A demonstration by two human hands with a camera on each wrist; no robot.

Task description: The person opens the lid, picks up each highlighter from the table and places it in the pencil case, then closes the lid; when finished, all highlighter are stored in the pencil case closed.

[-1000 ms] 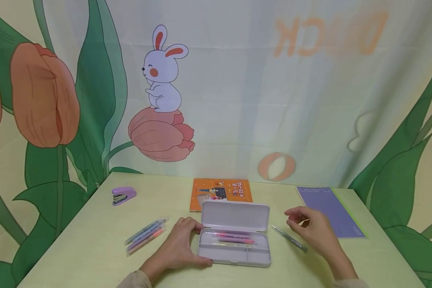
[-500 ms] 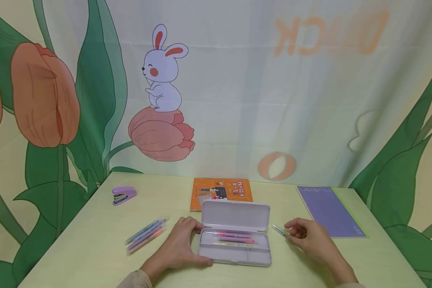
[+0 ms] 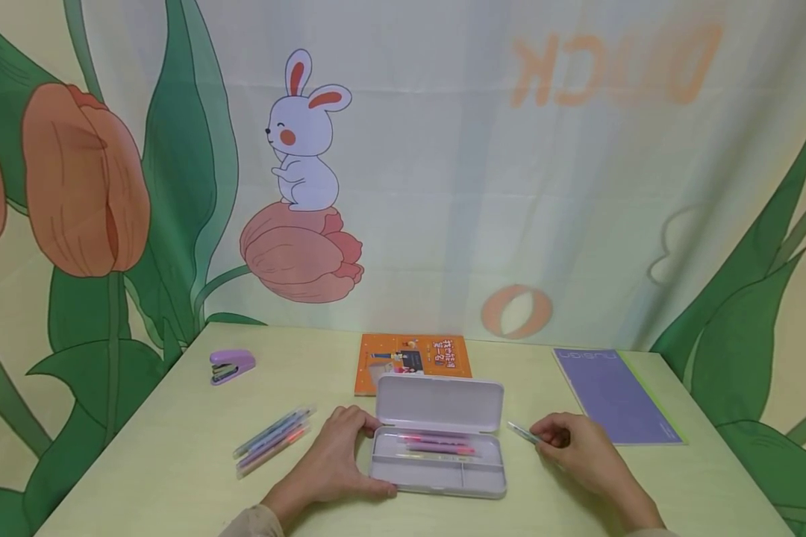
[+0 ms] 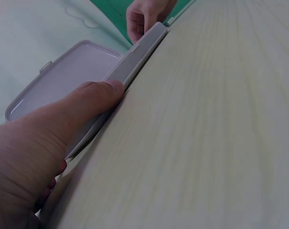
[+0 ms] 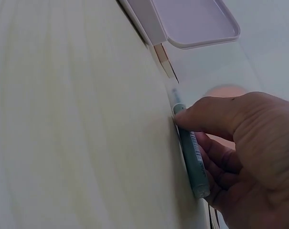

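An open white pencil case [image 3: 423,474] stands on the table with its lid [image 3: 439,403] raised at the back. My left hand [image 3: 336,456] grips the case's left end, thumb along the front edge and fingers toward the back corner. Inside, several pink, purple and yellow pens [image 3: 439,448] lie in the rear compartment. To the right of the case, my right hand [image 3: 576,450] pinches a dark green marker [image 5: 194,164] between thumb and fingers, close over the tabletop. Its clear tip end points toward the case; in the head view the hand hides the rest.
Several markers [image 3: 272,440] lie side by side left of my left hand. A purple stapler [image 3: 232,365] sits at the back left. An orange book [image 3: 410,354] lies behind the case, and a purple notebook [image 3: 618,395] is behind my right hand. A printed curtain [image 3: 436,186] hangs behind the table.
My right hand has come down onto the marker and now pinches it, where a second ago it hovered above with the marker lying free. The left hand and case have stayed put.
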